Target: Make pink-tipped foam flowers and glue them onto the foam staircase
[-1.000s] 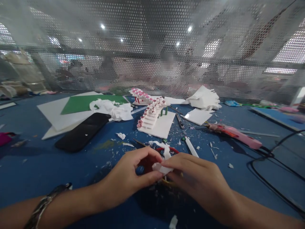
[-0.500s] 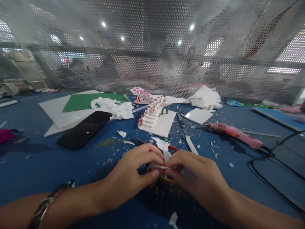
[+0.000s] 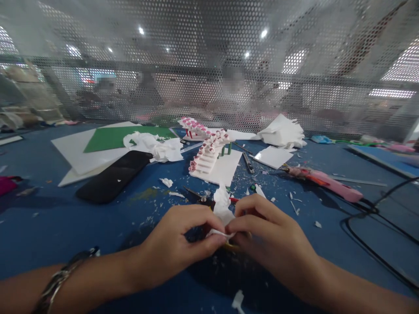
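Observation:
Between my two hands is a thin, crumpled white piece of tissue paper (image 3: 223, 206), its loose end standing up toward the far side. My left hand (image 3: 183, 242) pinches it between thumb and fingers. From the other side, the closed fingers of my right hand (image 3: 271, 244) hold the same tissue, with the fingertips of both hands almost touching. Beneath and behind the hands lies a pair of pliers or scissors with red and yellow grips, mostly hidden. Farther back stands a small white model staircase (image 3: 209, 152) with reddish dotted railings and green posts on a white base.
A black phone (image 3: 114, 178) lies at left, near crumpled tissue (image 3: 157, 147) and a green sheet (image 3: 108, 138). To the right are a pink glue gun (image 3: 327, 183) with a black cable (image 3: 363, 244), a craft knife (image 3: 248, 163) and a stack of white tissue (image 3: 282, 133). Scraps litter the blue table.
The tissue's loose end now stands up wider between my hands, and its lower edge shows folded at my left thumb. My right hand has shifted slightly, covering more of the white stick behind it.

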Demonstrator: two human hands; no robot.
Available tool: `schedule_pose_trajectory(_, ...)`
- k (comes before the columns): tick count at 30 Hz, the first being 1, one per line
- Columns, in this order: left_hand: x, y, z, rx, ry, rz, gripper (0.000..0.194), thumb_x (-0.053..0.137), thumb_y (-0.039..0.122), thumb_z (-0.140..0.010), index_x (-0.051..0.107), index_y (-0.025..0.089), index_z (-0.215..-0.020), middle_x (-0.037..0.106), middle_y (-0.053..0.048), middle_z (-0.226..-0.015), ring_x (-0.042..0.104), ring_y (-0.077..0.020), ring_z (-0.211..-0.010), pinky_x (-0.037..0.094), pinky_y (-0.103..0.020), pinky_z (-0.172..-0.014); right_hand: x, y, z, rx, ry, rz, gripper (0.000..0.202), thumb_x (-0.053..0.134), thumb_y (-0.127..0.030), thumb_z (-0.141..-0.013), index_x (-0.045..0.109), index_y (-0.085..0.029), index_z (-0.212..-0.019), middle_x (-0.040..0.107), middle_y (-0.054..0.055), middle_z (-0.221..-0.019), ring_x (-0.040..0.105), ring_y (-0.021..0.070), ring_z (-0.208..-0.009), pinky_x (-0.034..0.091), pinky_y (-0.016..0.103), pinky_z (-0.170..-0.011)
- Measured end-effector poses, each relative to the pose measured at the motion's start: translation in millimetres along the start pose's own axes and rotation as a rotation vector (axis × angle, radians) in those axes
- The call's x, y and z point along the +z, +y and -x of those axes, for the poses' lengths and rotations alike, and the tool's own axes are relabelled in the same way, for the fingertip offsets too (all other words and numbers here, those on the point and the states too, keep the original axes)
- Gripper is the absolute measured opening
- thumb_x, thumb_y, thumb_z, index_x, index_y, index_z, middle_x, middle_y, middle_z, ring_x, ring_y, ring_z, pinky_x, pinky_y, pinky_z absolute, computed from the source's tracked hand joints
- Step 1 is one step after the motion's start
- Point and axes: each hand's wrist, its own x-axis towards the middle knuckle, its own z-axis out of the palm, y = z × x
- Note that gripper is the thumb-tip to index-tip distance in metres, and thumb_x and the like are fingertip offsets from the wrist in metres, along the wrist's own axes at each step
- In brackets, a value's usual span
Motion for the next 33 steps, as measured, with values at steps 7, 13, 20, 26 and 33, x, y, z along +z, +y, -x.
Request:
schedule_pose_trajectory(7, -1.1, 0.4, -1.7, -0.056, 0.009, 0.029, 0.017, 0.048, 0.02, -0.079, 0.056, 0.018, -0.065, 0.058, 0.004, -0.063, 0.054, -0.0085, -0.061, 0.04, -0.017, -0.06, 2.8, -0.2, 0.7, 0.012, -0.015, -0.018, 0.008, 0.052, -0.017, -0.079, 0.059, -0.02, -0.079, 0.051, 0.0, -0.072, 0.05, 0.007, -0.064, 0.041, 0.016, -0.054)
schedule_pose_trajectory(13, 1.1, -1.3, -0.4, -0.022, 0.151, -0.007, 0.005, 0.053, 0.02, -0.076, 0.053, 0.02, -0.081, 0.055, 0.002, -0.077, 0.052, -0.0097, -0.072, 0.042, -0.018, -0.066, 0.4, -2.8, -4.2, 0.023, -0.043, -0.136, 0.006, 0.053, -0.014, -0.078, 0.058, -0.018, -0.078, 0.058, 0.0, -0.076, 0.054, 0.0068, -0.069, 0.045, 0.016, -0.063)
schedule_pose_trajectory(20, 1.0, -1.1, 2.6, 0.126, 0.095, -0.134, 0.004, 0.055, 0.021, -0.077, 0.057, 0.022, -0.08, 0.059, 0.003, -0.078, 0.054, -0.011, -0.076, 0.04, -0.02, -0.073, 1.8, -4.9, -4.6, 0.06, -0.026, -0.155, 0.009, 0.052, -0.015, -0.078, 0.055, -0.017, -0.07, 0.057, -0.001, -0.065, 0.052, 0.0064, -0.06, 0.043, 0.017, -0.057)
schedule_pose_trajectory(26, 3.7, -2.3, 2.6, -0.036, 0.115, 0.023, 0.016, 0.051, 0.018, -0.079, 0.05, 0.025, -0.093, 0.062, 0.006, -0.081, 0.057, -0.0078, -0.073, 0.042, -0.015, -0.066, 3.8, -6.7, -7.3, 0.094, -0.033, -0.214, 0.01, 0.052, -0.014, -0.078, 0.056, -0.016, -0.069, 0.057, -0.001, -0.064, 0.051, 0.0063, -0.059, 0.044, 0.018, -0.058)
schedule_pose_trajectory(33, 2.4, 0.5, -3.3, -0.272, 0.077, 0.324, 0.014, 0.053, 0.025, -0.077, 0.047, 0.021, -0.089, 0.057, 0.007, -0.063, 0.053, -0.007, -0.058, 0.04, -0.015, -0.054, 1.8, -7.2, -4.5, 0.158, -0.071, -0.173, 0.007, 0.054, -0.015, -0.076, 0.055, -0.016, -0.068, 0.054, -0.003, -0.058, 0.046, 0.005, -0.051, 0.039, 0.015, -0.049)
